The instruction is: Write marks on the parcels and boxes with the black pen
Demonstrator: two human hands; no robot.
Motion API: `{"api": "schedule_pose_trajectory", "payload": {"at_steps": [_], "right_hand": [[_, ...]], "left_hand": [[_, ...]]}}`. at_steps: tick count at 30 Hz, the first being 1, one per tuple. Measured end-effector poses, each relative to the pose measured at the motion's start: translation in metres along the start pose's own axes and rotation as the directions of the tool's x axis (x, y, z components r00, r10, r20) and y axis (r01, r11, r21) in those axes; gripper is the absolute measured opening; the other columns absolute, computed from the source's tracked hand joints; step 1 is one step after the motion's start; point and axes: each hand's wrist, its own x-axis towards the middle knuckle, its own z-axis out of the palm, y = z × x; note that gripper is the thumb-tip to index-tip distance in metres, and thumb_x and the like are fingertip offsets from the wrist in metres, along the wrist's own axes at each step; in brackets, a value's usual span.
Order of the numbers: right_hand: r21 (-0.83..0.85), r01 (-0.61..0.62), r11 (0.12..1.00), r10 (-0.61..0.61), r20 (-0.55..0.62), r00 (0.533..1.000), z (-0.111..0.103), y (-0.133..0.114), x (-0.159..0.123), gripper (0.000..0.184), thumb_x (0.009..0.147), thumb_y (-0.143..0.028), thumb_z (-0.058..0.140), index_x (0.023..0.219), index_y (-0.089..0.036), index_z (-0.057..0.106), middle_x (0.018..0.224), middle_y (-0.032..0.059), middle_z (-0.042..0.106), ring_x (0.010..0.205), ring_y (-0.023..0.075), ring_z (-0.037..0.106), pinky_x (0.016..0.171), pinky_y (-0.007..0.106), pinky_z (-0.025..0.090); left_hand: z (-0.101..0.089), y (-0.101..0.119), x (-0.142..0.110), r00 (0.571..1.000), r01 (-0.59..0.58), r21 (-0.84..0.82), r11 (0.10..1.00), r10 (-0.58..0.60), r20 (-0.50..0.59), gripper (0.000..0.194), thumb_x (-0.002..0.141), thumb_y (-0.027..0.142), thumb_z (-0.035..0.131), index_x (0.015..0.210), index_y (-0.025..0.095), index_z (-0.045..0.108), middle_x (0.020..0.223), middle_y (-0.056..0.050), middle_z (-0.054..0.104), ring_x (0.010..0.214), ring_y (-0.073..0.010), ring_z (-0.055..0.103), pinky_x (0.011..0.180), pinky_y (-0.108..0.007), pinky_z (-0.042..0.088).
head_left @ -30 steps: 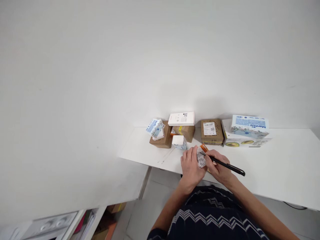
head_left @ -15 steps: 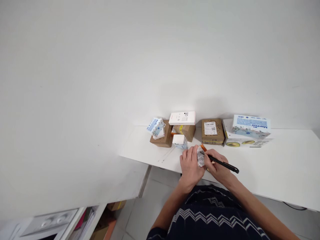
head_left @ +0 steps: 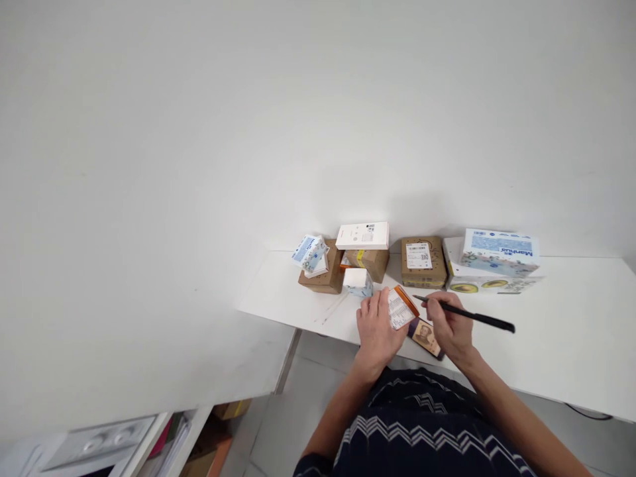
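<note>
My left hand (head_left: 378,331) is closed around a small box (head_left: 399,310) with a white printed face and an orange edge, holding it near the table's front edge. A black pen (head_left: 484,319) is gripped in my right hand (head_left: 453,331), its tip pointing left, just right of the box and apart from it. Below and between the hands lies a flat dark-edged item (head_left: 426,336) showing a portrait, perhaps a phone; my right hand partly covers it. Left of my left hand stands a small white and blue box (head_left: 358,281).
Along the wall, brown cardboard boxes (head_left: 423,262) stand on the white table (head_left: 561,324). A white flat box (head_left: 363,235) and blue-white packs (head_left: 501,252) rest on others. Thin cotton swabs (head_left: 332,309) lie at left. Shelves (head_left: 191,440) are at lower left.
My right hand has moved right with the pen, off the box's printed face. The box is tilted differently and shows more of its label. The portrait item has come into fuller view.
</note>
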Motion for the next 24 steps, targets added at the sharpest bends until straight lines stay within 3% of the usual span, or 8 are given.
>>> {"api": "schedule_pose_trajectory", "payload": {"at_steps": [2, 4, 6, 8, 13, 17, 21, 24], "right_hand": [[-0.164, -0.172, 0.971, 0.184, 0.056, 0.981, -0.006, 0.020, 0.005, 0.027, 0.094, -0.040, 0.039, 0.081, -0.021, 0.054, 0.070, 0.0024, 0.062, 0.066, 0.0179, 0.062, 0.066, 0.029, 0.048], [-0.470, -0.303, 0.829, 0.431, 0.193, 0.881, -0.013, 0.046, 0.010, 0.035, 0.097, -0.041, 0.030, 0.089, -0.019, 0.056, 0.073, 0.0045, 0.066, 0.072, 0.0186, 0.065, 0.070, 0.028, 0.048], [-0.692, -0.294, 0.660, 0.626, 0.289, 0.724, -0.020, 0.075, 0.011, 0.035, 0.097, -0.036, 0.030, 0.100, -0.015, 0.058, 0.082, 0.0088, 0.071, 0.080, 0.0200, 0.068, 0.074, 0.028, 0.048], [-0.787, -0.271, 0.554, 0.724, 0.295, 0.624, -0.026, 0.103, 0.006, 0.029, 0.093, -0.029, 0.039, 0.102, -0.011, 0.060, 0.087, 0.0161, 0.072, 0.084, 0.0261, 0.069, 0.074, 0.034, 0.049], [-0.900, -0.223, 0.375, 0.852, 0.240, 0.465, -0.040, 0.152, -0.021, 0.025, 0.088, -0.019, 0.046, 0.102, -0.011, 0.064, 0.103, 0.0224, 0.070, 0.094, 0.0325, 0.068, 0.074, 0.040, 0.049], [-0.923, -0.184, 0.337, 0.863, 0.225, 0.451, -0.046, 0.166, -0.030, 0.028, 0.088, -0.018, 0.044, 0.108, -0.013, 0.062, 0.108, 0.0213, 0.067, 0.098, 0.0306, 0.066, 0.075, 0.040, 0.049], [-0.929, -0.142, 0.341, 0.820, 0.220, 0.528, -0.040, 0.164, -0.030, 0.035, 0.092, -0.018, 0.036, 0.121, -0.011, 0.054, 0.114, 0.0251, 0.059, 0.096, 0.0318, 0.065, 0.071, 0.041, 0.048], [-0.906, -0.067, 0.418, 0.753, 0.304, 0.584, -0.023, 0.157, -0.036, 0.037, 0.094, -0.021, 0.035, 0.125, -0.011, 0.050, 0.116, 0.0245, 0.056, 0.099, 0.0310, 0.061, 0.075, 0.040, 0.046]], "left_hand": [[0.001, -0.002, 0.001, 1.000, 0.018, 0.016, 1.000, -0.019, 0.011, 0.072, 0.077, 0.047, 0.065, 0.137, 0.015, 0.042, 0.129, -0.012, 0.057, 0.111, -0.0296, 0.052, 0.089, -0.044, 0.046], [0.001, -0.005, 0.003, 0.999, 0.043, 0.025, 0.999, -0.044, 0.015, 0.073, 0.076, 0.048, 0.066, 0.137, 0.016, 0.041, 0.129, -0.012, 0.057, 0.111, -0.0296, 0.052, 0.089, -0.044, 0.047], [0.001, -0.008, 0.005, 0.997, 0.069, 0.030, 0.997, -0.070, 0.025, 0.073, 0.076, 0.047, 0.067, 0.137, 0.017, 0.042, 0.128, -0.012, 0.058, 0.111, -0.0294, 0.052, 0.089, -0.044, 0.048], [0.001, -0.011, 0.006, 0.995, 0.091, 0.031, 0.995, -0.093, 0.048, 0.072, 0.076, 0.047, 0.067, 0.137, 0.017, 0.042, 0.128, -0.012, 0.058, 0.111, -0.0293, 0.052, 0.089, -0.043, 0.048], [0.001, -0.017, 0.009, 0.983, 0.142, 0.031, 0.989, -0.145, 0.111, 0.073, 0.078, 0.050, 0.064, 0.138, 0.014, 0.042, 0.130, -0.014, 0.056, 0.115, -0.0305, 0.051, 0.094, -0.044, 0.046], [0.002, -0.019, 0.009, 0.973, 0.171, 0.028, 0.985, -0.173, 0.156, 0.073, 0.078, 0.050, 0.065, 0.138, 0.015, 0.041, 0.131, -0.014, 0.056, 0.116, -0.0304, 0.051, 0.095, -0.044, 0.045], [0.003, -0.021, 0.008, 0.966, 0.182, 0.031, 0.983, -0.185, 0.179, 0.074, 0.077, 0.047, 0.067, 0.138, 0.016, 0.041, 0.132, -0.014, 0.055, 0.117, -0.0309, 0.051, 0.094, -0.044, 0.045], [0.005, -0.023, 0.007, 0.965, 0.186, 0.036, 0.982, -0.190, 0.179, 0.074, 0.076, 0.043, 0.068, 0.139, 0.016, 0.041, 0.132, -0.014, 0.055, 0.117, -0.0309, 0.051, 0.094, -0.043, 0.045]]}}
